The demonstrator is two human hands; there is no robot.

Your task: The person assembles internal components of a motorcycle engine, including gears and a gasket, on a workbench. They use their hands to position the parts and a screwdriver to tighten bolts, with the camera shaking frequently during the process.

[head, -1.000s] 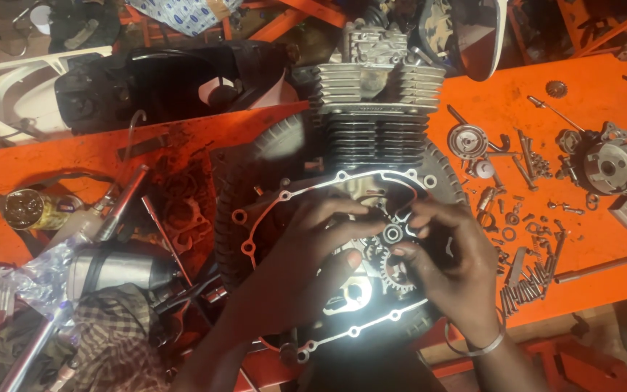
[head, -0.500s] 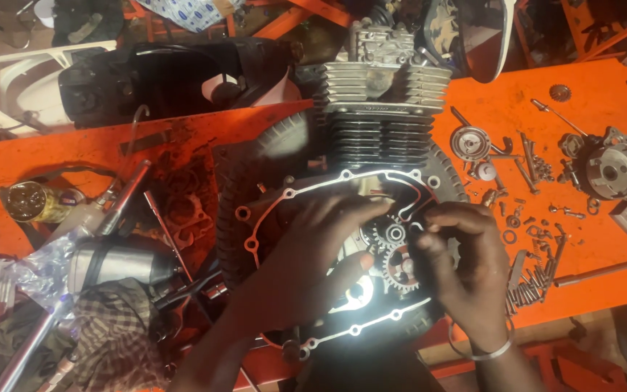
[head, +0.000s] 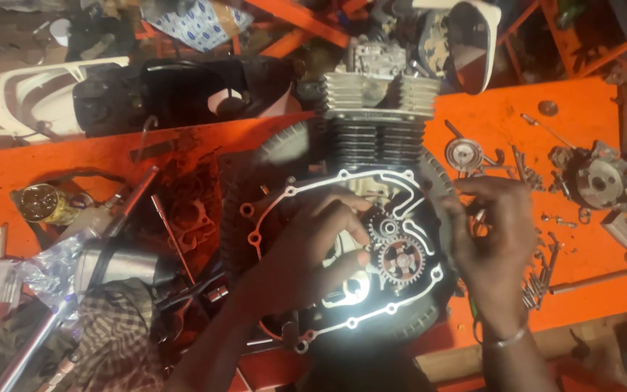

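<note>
Fingers [head: 353,221] of left hand [head: 306,254] spread loosely over open engine crankcase [head: 342,254], tips touching small gear [head: 384,229] and resting just beside larger gear [head: 401,260]; clamped on nothing. At far left on orange surface [head: 52,163]: brass-coloured round can [head: 40,203], crumpled clear plastic [head: 52,272], checked cloth [head: 114,330] at lower edge. Thin metal rod [head: 172,239] lying slanted between can and crankcase. White and black plastic body panels [head: 74,98] behind, along upper left. Crankcase standing centre, pale gasket [head: 292,192] tracing its rim, finned cylinder [head: 379,116] rising at its far side. Both gears seated inside case, meshed, right of left palm. Right hand [head: 491,239] hovering just right of crankcase rim, fingers curled together, pinched near case edge; held object, if any, too small to tell. Further right: small round disc part [head: 464,154], scattered bolts [head: 538,283], round stator-like assembly [head: 600,178] near right edge. Metal bangle [head: 506,337] on right wrist.
</note>
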